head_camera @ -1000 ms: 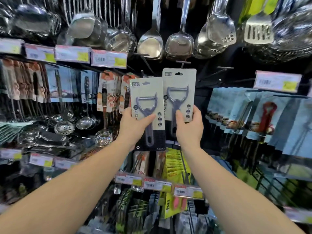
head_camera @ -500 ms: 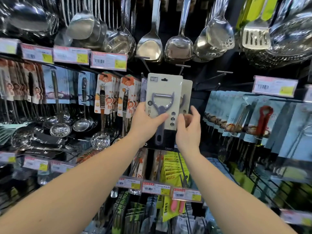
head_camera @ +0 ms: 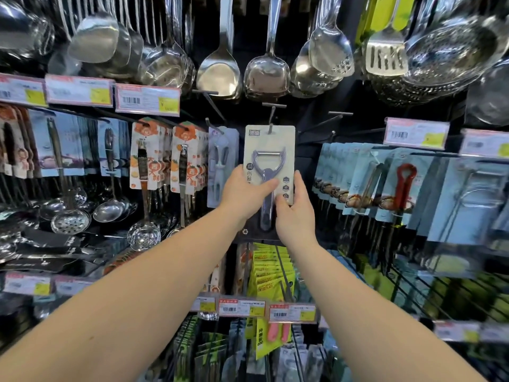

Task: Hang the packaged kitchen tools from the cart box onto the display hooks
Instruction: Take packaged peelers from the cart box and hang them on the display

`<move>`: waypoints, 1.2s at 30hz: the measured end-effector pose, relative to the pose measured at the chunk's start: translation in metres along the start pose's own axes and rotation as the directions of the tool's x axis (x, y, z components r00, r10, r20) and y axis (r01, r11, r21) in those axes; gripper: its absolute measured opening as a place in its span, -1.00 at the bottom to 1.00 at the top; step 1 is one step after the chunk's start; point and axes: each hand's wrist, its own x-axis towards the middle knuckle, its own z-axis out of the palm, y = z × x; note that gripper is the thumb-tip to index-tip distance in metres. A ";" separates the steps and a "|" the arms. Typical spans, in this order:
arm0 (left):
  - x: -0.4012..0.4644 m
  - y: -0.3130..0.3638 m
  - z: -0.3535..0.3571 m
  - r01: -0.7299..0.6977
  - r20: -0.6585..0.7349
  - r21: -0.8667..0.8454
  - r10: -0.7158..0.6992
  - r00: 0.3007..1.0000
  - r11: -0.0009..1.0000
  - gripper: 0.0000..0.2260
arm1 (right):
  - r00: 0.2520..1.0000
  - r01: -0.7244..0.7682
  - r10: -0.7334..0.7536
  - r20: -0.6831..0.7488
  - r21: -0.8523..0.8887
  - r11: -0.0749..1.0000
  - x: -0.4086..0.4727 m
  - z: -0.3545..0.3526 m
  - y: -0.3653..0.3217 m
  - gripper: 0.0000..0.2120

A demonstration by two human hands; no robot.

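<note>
A beige carded peeler package with a grey Y-shaped peeler stands upright at the middle of the display. Its hang hole sits at the tip of a metal display hook. My left hand grips the card's left side, with the thumb across the front over the peeler's neck. My right hand pinches the card's lower right edge. The front card hides anything held behind it. The cart box is out of view.
Steel spatulas and ladles hang in a row above. A pale blue carded tool hangs just left of the hook, orange-carded tools further left. Blue-carded tongs fill the right. Bare hooks jut out at upper right; yellow packets hang below.
The two peeler cards, held side by side a second ago, were brought together into one stack. Both hands then carried it up and forward until the hang hole met the hook.
</note>
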 end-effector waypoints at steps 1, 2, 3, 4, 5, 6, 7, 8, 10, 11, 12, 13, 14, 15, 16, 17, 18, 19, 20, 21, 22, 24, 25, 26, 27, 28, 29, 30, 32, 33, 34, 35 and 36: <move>-0.001 0.000 0.000 0.033 -0.012 0.065 -0.032 0.999 0.997 -0.18 | 1.000 -0.021 0.021 -0.014 -0.016 1.000 0.003 0.001 0.002 -0.40; -0.003 -0.002 0.000 0.055 -0.051 0.158 -0.048 0.998 0.986 -0.08 | 0.998 -0.046 0.045 -0.038 -0.041 0.998 0.006 0.002 0.005 -0.38; -0.006 -0.005 0.000 0.056 -0.101 0.251 -0.031 0.994 0.966 -0.05 | 0.996 -0.068 0.063 -0.066 -0.079 0.995 0.007 0.002 0.010 -0.37; -0.010 -0.010 0.002 0.029 -0.141 0.324 0.018 0.990 0.945 -0.07 | 0.993 -0.085 0.074 -0.093 -0.118 0.989 0.007 0.000 0.015 -0.38; -0.014 -0.017 0.004 -0.016 -0.166 0.385 0.086 0.982 0.923 -0.11 | 0.990 -0.098 0.082 -0.114 -0.143 0.985 0.005 -0.003 0.020 -0.39; -0.018 -0.024 0.009 -0.066 -0.174 0.433 0.155 0.972 0.899 -0.17 | 0.988 -0.113 0.095 -0.125 -0.153 0.982 0.002 -0.007 0.027 -0.40; -0.021 -0.031 0.015 -0.107 -0.172 0.466 0.209 0.963 0.878 -0.22 | 0.986 -0.130 0.111 -0.128 -0.156 0.979 -0.002 -0.013 0.033 -0.42; -0.023 -0.036 0.023 -0.135 -0.156 0.489 0.239 0.958 0.862 -0.27 | 0.983 -0.151 0.132 -0.126 -0.160 0.976 -0.006 -0.019 0.040 -0.43; -0.029 -0.041 0.044 -0.184 -0.096 0.521 0.271 0.958 0.833 -0.35 | 0.980 -0.178 0.158 -0.121 -0.181 0.967 -0.012 -0.037 0.051 -0.47; -0.033 -0.041 0.056 -0.209 -0.057 0.537 0.282 0.958 0.817 -0.38 | 0.980 -0.179 0.157 -0.119 -0.204 0.963 -0.015 -0.049 0.056 -0.49; -0.037 -0.039 0.069 -0.236 -0.011 0.558 0.291 0.957 0.796 -0.40 | 0.981 -0.177 0.152 -0.119 -0.233 0.956 -0.017 -0.063 0.061 -0.51; -0.041 -0.037 0.084 -0.264 0.041 0.580 0.296 0.954 0.771 -0.42 | 0.981 -0.175 0.145 -0.127 -0.270 0.947 -0.019 -0.080 0.066 -0.53; -0.047 -0.034 0.101 -0.292 0.101 0.601 0.292 0.951 0.744 -0.43 | 0.980 -0.179 0.141 -0.140 -0.315 0.932 -0.020 -0.100 0.072 -0.54; -0.054 -0.031 0.120 -0.327 0.169 0.619 0.286 0.943 0.714 -0.44 | 0.978 -0.188 0.140 -0.155 -0.362 0.913 -0.021 -0.123 0.078 -0.55; -0.061 -0.027 0.141 -0.367 0.241 0.637 0.277 0.930 0.679 -0.45 | 0.975 -0.204 0.145 -0.171 -0.409 0.890 -0.023 -0.147 0.086 -0.55; -0.070 -0.024 0.165 -0.409 0.311 0.648 0.267 0.912 0.643 -0.45 | 0.971 -0.221 0.149 -0.188 -0.460 0.860 -0.025 -0.175 0.094 -0.55; -0.080 -0.020 0.191 -0.445 0.376 0.650 0.249 0.893 0.616 -0.44 | 0.967 -0.240 0.154 -0.205 -0.518 0.821 -0.029 -0.206 0.104 -0.55; -0.091 -0.015 0.218 -0.477 0.434 0.641 0.228 0.872 0.602 -0.44 | 0.962 -0.260 0.158 -0.221 -0.581 0.771 -0.035 -0.238 0.113 -0.54; -0.105 -0.009 0.248 -0.505 0.489 0.625 0.206 0.848 0.596 -0.44 | 0.957 -0.282 0.166 -0.237 -0.639 0.716 -0.043 -0.273 0.123 -0.54; -0.121 -0.003 0.279 -0.532 0.538 0.608 0.187 0.822 0.589 -0.44 | 0.952 -0.304 0.174 -0.254 -0.689 0.658 -0.053 -0.310 0.132 -0.53; -0.139 0.003 0.311 -0.557 0.584 0.592 0.166 0.795 0.582 -0.44 | 0.945 -0.327 0.184 -0.271 -0.729 0.602 -0.064 -0.347 0.139 -0.53; -0.178 0.017 0.376 -0.601 0.659 0.555 0.137 0.740 0.575 -0.44 | 0.922 -0.388 0.221 -0.319 -0.778 0.495 -0.086 -0.423 0.152 -0.54; -0.197 0.023 0.407 -0.619 0.689 0.529 0.132 0.712 0.581 -0.44 | 0.907 -0.419 0.240 -0.346 -0.792 0.443 -0.096 -0.458 0.156 -0.54; -0.217 0.030 0.437 -0.633 0.715 0.500 0.131 0.687 0.591 -0.44 | 0.894 -0.444 0.247 -0.373 -0.804 0.395 -0.107 -0.492 0.160 -0.54; -0.235 0.036 0.467 -0.649 0.738 0.472 0.135 0.661 0.597 -0.46 | 0.883 -0.466 0.245 -0.400 -0.810 0.357 -0.118 -0.524 0.163 -0.54; -0.252 0.042 0.494 -0.664 0.757 0.450 0.138 0.638 0.598 -0.47 | 0.873 -0.485 0.235 -0.427 -0.811 0.327 -0.129 -0.554 0.164 -0.55; -0.268 0.048 0.520 -0.676 0.778 0.431 0.134 0.614 0.598 -0.46 | 0.863 -0.503 0.224 -0.452 -0.812 0.296 -0.140 -0.582 0.165 -0.56; -0.284 0.054 0.545 -0.685 0.798 0.412 0.125 0.589 0.601 -0.44 | 0.853 -0.519 0.220 -0.474 -0.814 0.261 -0.150 -0.609 0.166 -0.56; -0.312 0.065 0.592 -0.699 0.837 0.375 0.102 0.538 0.609 -0.43 | 0.829 -0.551 0.232 -0.508 -0.813 0.190 -0.168 -0.654 0.171 -0.51; -0.324 0.069 0.613 -0.711 0.853 0.354 0.101 0.512 0.608 -0.45 | 0.817 -0.567 0.239 -0.525 -0.808 0.162 -0.176 -0.675 0.175 -0.49; -0.336 0.072 0.635 -0.726 0.868 0.332 0.106 0.486 0.602 -0.47 | 0.803 -0.585 0.239 -0.547 -0.799 0.137 -0.182 -0.694 0.180 -0.49; -0.347 0.073 0.655 -0.740 0.882 0.311 0.109 0.459 0.597 -0.48 | 0.786 -0.606 0.240 -0.570 -0.787 0.115 -0.188 -0.712 0.187 -0.49; -0.357 0.073 0.675 -0.751 0.895 0.291 0.110 0.433 0.592 -0.49 | 0.769 -0.626 0.241 -0.592 -0.774 0.095 -0.192 -0.729 0.195 -0.50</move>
